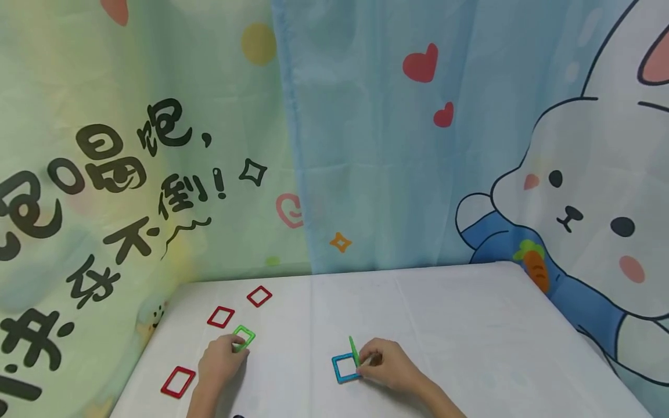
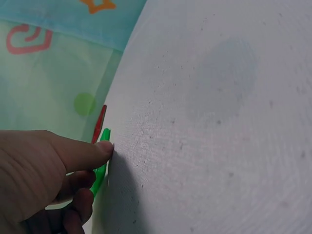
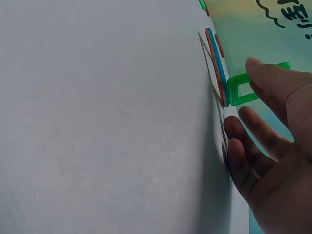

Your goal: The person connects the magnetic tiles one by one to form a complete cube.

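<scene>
My left hand [image 1: 220, 361] pinches a green square frame [image 1: 248, 332] at its near corner, low over the white table; in the left wrist view the thumb lies over the green frame [image 2: 100, 178]. My right hand [image 1: 391, 364] pinches a second green square frame [image 1: 353, 350], which stands on edge. In the right wrist view this green frame [image 3: 239, 90] meets the end of a blue square frame [image 3: 218, 58], with a red layer [image 3: 214, 68] along the blue one's underside. From the head, the blue frame [image 1: 336, 371] lies flat, just left of my right fingers.
Three red square frames lie on the left of the white table [image 1: 470, 325]: a near one [image 1: 168, 391], a middle one [image 1: 215, 323] and a far one [image 1: 252, 301]. Behind the table hangs a printed curtain [image 1: 366, 174]. A small dark thing [image 1: 238, 416] shows at the bottom edge.
</scene>
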A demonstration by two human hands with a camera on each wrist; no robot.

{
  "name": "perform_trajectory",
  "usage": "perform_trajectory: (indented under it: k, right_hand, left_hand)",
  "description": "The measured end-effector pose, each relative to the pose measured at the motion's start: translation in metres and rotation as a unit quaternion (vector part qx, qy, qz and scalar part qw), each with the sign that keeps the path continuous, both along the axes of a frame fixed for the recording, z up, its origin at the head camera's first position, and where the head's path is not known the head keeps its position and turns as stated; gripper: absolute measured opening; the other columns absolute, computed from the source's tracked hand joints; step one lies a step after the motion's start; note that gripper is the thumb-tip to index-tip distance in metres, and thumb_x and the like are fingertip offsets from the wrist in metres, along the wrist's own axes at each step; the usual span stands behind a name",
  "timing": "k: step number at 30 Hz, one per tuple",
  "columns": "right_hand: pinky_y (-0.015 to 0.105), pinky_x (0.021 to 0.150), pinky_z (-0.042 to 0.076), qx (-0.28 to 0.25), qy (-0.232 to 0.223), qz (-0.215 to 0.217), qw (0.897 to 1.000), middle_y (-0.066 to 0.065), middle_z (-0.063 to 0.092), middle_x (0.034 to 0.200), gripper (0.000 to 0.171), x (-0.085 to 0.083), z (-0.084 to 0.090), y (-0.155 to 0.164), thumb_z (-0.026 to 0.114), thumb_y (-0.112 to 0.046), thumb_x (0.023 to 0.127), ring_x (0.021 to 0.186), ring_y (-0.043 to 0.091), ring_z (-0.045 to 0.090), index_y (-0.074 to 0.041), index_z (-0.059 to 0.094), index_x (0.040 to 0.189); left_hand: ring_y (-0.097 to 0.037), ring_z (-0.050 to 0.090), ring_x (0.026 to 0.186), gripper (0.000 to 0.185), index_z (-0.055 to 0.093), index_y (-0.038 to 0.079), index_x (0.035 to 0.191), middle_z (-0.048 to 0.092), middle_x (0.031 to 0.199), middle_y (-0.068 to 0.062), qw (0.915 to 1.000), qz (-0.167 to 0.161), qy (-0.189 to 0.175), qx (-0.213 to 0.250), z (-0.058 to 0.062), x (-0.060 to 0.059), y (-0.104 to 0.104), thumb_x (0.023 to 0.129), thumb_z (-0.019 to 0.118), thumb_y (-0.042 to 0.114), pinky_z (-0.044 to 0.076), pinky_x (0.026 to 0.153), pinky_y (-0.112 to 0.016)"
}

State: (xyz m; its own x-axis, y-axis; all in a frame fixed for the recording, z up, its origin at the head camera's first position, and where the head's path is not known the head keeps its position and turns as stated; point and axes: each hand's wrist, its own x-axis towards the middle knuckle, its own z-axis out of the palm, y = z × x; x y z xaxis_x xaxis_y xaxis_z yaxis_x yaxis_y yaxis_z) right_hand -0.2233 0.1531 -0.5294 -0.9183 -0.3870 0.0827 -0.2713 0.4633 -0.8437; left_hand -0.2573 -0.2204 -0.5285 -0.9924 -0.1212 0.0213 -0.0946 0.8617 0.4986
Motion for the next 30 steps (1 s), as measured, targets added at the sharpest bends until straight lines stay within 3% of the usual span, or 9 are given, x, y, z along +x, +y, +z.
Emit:
perform_trajectory:
  k: [6, 11, 17, 22, 30]
  right_hand:
    - [0.025, 0.072, 0.051, 0.0, 0.0, 0.017, 1.0, 0.02, 0.059, 0.124, 0.01, 0.0038, -0.0015, -0.0055, 0.081, -0.016, 0.079, 0.083, 0.013, 0.062, -0.014, 0.071, 0.081]
    - [0.025, 0.069, 0.051, -0.005, 0.003, 0.016, 1.0, 0.022, 0.059, 0.125, 0.013, 0.0036, -0.0009, -0.0083, 0.082, -0.013, 0.077, 0.077, 0.01, 0.062, -0.014, 0.069, 0.08]
    - [0.024, 0.062, 0.044, -0.002, -0.012, -0.005, 1.0, 0.016, 0.062, 0.121, 0.04, 0.0049, -0.0013, -0.0089, 0.083, -0.012, 0.075, 0.067, 0.011, 0.055, -0.007, 0.059, 0.106]
    - [0.025, 0.059, 0.044, 0.009, -0.019, -0.003, 1.0, 0.013, 0.061, 0.121, 0.063, 0.0048, -0.0016, -0.0096, 0.084, -0.011, 0.074, 0.065, 0.012, 0.053, 0.0, 0.056, 0.128]
    - [0.024, 0.057, 0.045, 0.003, -0.045, -0.004, 0.999, 0.005, 0.061, 0.106, 0.065, 0.0038, -0.0016, -0.0084, 0.085, -0.009, 0.072, 0.067, 0.015, 0.053, 0.007, 0.055, 0.128]
  left_hand:
    - [-0.02, 0.059, 0.065, 0.019, 0.074, 0.003, 0.093, 0.068, 0.078, -0.007, 0.9995, 0.028, -0.005, 0.011, 0.0017, 0.0043, -0.0051, 0.08, 0.078, 0.015, 0.046, 0.055, -0.041]
    - [-0.021, 0.059, 0.065, 0.015, 0.074, 0.004, 0.088, 0.067, 0.077, -0.006, 0.9992, 0.035, -0.008, 0.017, 0.0011, 0.0049, -0.0054, 0.081, 0.077, 0.017, 0.046, 0.056, -0.042]
    - [-0.017, 0.051, 0.059, 0.014, 0.072, 0.004, 0.092, 0.06, 0.07, 0.0, 0.9997, 0.025, -0.006, 0.006, -0.0019, 0.0064, -0.0029, 0.085, 0.073, 0.016, 0.04, 0.051, -0.035]
    - [-0.016, 0.045, 0.056, 0.018, 0.071, 0.002, 0.1, 0.053, 0.067, 0.001, 0.9989, 0.025, 0.035, 0.016, 0.0008, 0.0089, -0.0006, 0.09, 0.067, 0.016, 0.034, 0.047, -0.032]
    - [-0.023, 0.059, 0.07, 0.018, 0.069, -0.001, 0.103, 0.065, 0.084, -0.009, 0.9909, 0.048, 0.124, 0.022, 0.0022, 0.0096, -0.0011, 0.095, 0.062, 0.014, 0.046, 0.056, -0.042]
